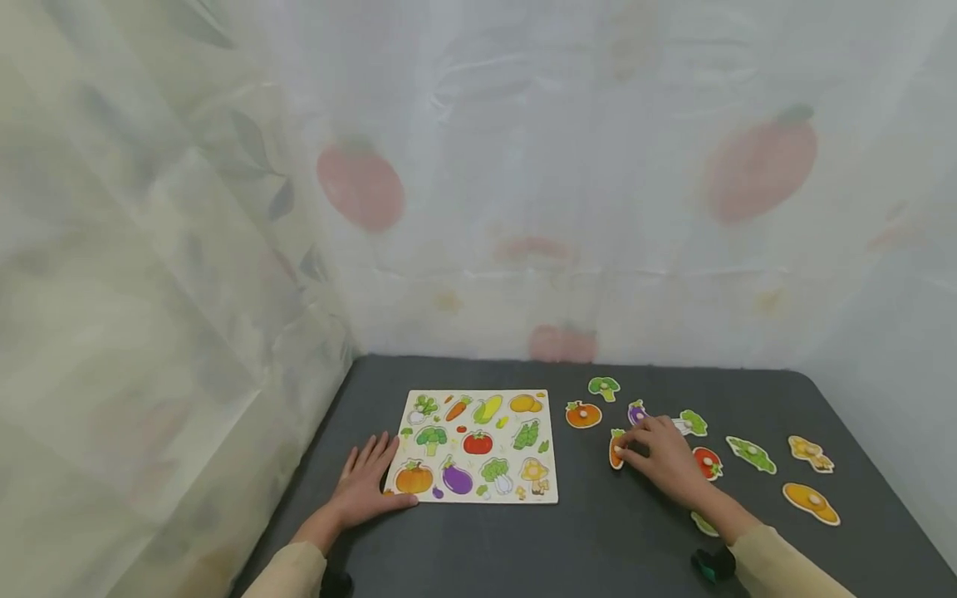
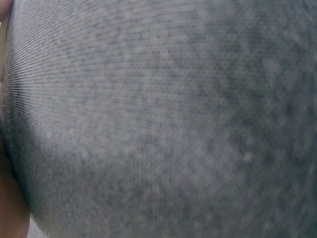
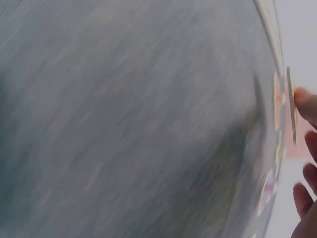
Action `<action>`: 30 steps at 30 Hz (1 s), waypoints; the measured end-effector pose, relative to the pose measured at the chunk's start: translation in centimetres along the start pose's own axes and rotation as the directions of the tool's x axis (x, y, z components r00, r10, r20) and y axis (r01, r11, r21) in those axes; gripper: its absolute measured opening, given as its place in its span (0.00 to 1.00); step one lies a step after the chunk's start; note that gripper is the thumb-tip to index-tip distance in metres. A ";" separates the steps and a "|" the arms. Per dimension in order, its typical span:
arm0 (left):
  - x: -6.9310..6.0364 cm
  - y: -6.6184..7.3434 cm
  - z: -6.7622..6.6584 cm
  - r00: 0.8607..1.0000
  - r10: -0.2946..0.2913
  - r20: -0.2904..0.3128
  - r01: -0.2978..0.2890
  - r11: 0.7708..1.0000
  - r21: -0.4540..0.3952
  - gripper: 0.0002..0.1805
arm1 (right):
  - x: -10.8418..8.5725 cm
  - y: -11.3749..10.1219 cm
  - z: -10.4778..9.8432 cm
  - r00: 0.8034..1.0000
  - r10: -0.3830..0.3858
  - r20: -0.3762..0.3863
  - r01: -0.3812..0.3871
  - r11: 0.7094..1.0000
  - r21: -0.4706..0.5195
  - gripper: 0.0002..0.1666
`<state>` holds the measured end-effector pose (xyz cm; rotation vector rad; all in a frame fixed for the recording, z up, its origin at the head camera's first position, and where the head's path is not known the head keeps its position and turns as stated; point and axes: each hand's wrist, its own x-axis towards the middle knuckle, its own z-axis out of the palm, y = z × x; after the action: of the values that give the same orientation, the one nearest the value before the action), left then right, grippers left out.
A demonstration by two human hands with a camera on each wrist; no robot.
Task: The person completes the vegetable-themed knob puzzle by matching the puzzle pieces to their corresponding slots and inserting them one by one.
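A pale puzzle board [image 1: 504,453] printed with vegetables lies on the dark table. At its left edge rests my left hand [image 1: 362,490], fingers spread, thumb along the lower left corner. To the right of the board my right hand [image 1: 661,457] pinches a carrot puzzle piece [image 1: 615,450] between thumb and fingertips. The right wrist view shows that carrot piece [image 3: 292,106] edge-on, raised off the tabletop. Mostly grey table surface [image 2: 158,119] fills the left wrist view.
Around my right hand lie a broccoli piece [image 1: 604,387], pumpkin piece [image 1: 583,415], eggplant piece [image 1: 636,412] and tomato piece [image 1: 707,465]. Farther right are a pea-pod piece [image 1: 751,453], mushroom piece [image 1: 811,453] and potato piece [image 1: 812,503]. One green piece [image 1: 703,524] is partly hidden under my forearm.
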<state>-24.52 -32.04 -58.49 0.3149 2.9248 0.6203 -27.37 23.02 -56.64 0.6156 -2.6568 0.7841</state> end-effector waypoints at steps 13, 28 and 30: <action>-0.1 0.1 -0.1 1.000 -0.006 0.010 0.006 1.000 0.001 0.67 | 6.6 -6.3 4.0 0.992 0.084 -0.089 -0.078 0.994 0.074 0.05; 0.1 -0.3 0.2 1.000 0.011 0.005 -0.011 1.000 0.004 0.66 | 11.4 -12.6 10.0 0.977 0.208 -0.050 -0.199 0.968 0.154 0.08; 0.1 -0.2 0.2 1.000 0.012 0.005 -0.012 1.000 0.002 0.66 | 12.0 -13.0 10.8 0.972 0.230 -0.054 -0.219 0.962 0.161 0.07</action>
<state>-24.63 -32.16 -58.76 0.3340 2.9210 0.6173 -33.23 3.21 -54.77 0.3162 -2.6471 1.0619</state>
